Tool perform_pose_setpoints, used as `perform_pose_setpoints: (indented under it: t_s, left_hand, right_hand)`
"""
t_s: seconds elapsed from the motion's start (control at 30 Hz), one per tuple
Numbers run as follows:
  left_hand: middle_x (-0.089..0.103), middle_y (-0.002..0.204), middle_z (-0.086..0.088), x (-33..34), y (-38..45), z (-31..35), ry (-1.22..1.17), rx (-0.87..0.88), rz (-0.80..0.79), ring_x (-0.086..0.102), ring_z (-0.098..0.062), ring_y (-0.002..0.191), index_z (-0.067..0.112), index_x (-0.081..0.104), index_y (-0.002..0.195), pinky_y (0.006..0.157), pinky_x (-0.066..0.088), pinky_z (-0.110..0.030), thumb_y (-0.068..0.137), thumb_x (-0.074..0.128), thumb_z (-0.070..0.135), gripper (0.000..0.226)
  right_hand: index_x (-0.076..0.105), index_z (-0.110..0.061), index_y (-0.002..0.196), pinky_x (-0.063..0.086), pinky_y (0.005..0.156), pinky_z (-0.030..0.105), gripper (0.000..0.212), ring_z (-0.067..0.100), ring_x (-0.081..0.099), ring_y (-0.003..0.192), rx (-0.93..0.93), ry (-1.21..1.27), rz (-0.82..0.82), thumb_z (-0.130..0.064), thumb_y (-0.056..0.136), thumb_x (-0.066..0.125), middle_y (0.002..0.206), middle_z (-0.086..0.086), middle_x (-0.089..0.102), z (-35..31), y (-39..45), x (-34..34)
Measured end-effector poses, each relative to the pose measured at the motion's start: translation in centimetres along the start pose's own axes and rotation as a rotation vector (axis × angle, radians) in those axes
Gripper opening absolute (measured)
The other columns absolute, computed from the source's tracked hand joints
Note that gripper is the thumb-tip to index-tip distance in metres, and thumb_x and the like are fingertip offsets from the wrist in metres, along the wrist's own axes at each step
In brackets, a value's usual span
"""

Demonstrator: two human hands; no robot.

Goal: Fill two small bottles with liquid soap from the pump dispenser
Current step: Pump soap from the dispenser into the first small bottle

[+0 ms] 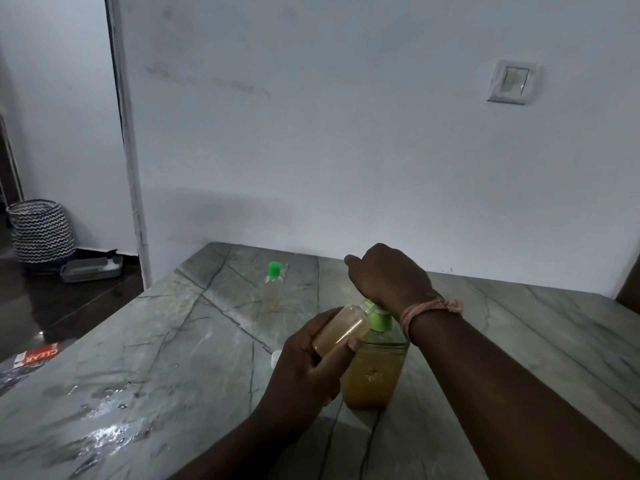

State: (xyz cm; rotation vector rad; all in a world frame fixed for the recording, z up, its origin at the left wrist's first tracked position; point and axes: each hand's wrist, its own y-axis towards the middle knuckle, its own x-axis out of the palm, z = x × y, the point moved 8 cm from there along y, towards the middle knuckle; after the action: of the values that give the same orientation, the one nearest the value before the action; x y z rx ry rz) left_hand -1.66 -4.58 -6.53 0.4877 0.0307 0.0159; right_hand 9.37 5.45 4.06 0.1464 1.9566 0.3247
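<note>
1. Nearest, the left hand (pixel 311 362) wraps its fingers round a small clear bottle (pixel 341 329), tilted, its mouth at the pump spout and partly holding amber liquid.
2. Behind it, the soap dispenser (pixel 375 372) stands on the veined, glossy stone worktop (pixel 173 341); its green pump head is mostly hidden.
3. Over the pump, the right hand (pixel 388 275) presses down, fingers curled under and out of sight.
4. Farther back stands a second clear bottle (pixel 274 276), green-capped, seemingly empty.
</note>
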Motion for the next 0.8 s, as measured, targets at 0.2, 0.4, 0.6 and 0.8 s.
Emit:
perform_pose_setpoints:
  t_s: [0.2, 0.4, 0.6, 0.8]
  left_hand:
    - [0.071, 0.089, -0.001, 0.0, -0.2, -0.1, -0.006, 0.0, -0.004, 0.058, -0.01, 0.051, 0.049, 0.062, 0.118, 0.044, 0.045, -0.025, 0.089, 0.065, 0.044, 0.03]
    - [0.071, 0.091, -0.002, 0.1, 0.0, -0.2, -0.014, -0.002, -0.009, 0.057, -0.012, 0.05, 0.046, 0.06, 0.121, 0.044, 0.045, -0.026, 0.085, 0.065, 0.052, 0.036]
    - [0.071, 0.097, 0.003, 0.2, -0.3, -0.2, -0.001, -0.019, -0.007, 0.06, -0.009, 0.053, 0.046, 0.059, 0.123, 0.046, 0.046, -0.023, 0.082, 0.066, 0.055, 0.043]
    - [0.071, 0.095, -0.002, 0.0, 0.0, -0.5, 0.007, -0.025, -0.005, 0.059, -0.011, 0.05, 0.039, 0.059, 0.126, 0.044, 0.046, -0.024, 0.084, 0.065, 0.053, 0.045]
  right_hand:
    - [0.056, -0.019, 0.084, 0.042, 0.074, 0.032, 0.031, 0.029, 0.062, 0.097, -0.03, -0.097, -0.062, -0.047, 0.093, 0.045, 0.108, 0.007, 0.067, -0.7, -0.2, -0.1]
    - [0.049, -0.02, 0.07, 0.043, 0.073, 0.032, 0.034, 0.027, 0.057, 0.084, 0.005, -0.007, -0.006, -0.046, 0.091, 0.047, 0.1, 0.007, 0.067, -0.1, -0.1, -0.1]
    - [0.051, -0.019, 0.077, 0.046, 0.077, 0.033, 0.033, 0.028, 0.062, 0.094, -0.049, -0.111, -0.081, -0.049, 0.092, 0.047, 0.105, 0.006, 0.067, -0.8, -0.2, -0.2]
    - [0.047, -0.019, 0.067, 0.046, 0.077, 0.034, 0.039, 0.029, 0.062, 0.091, -0.031, -0.013, -0.018, -0.05, 0.091, 0.046, 0.089, 0.004, 0.063, -0.2, -0.2, 0.1]
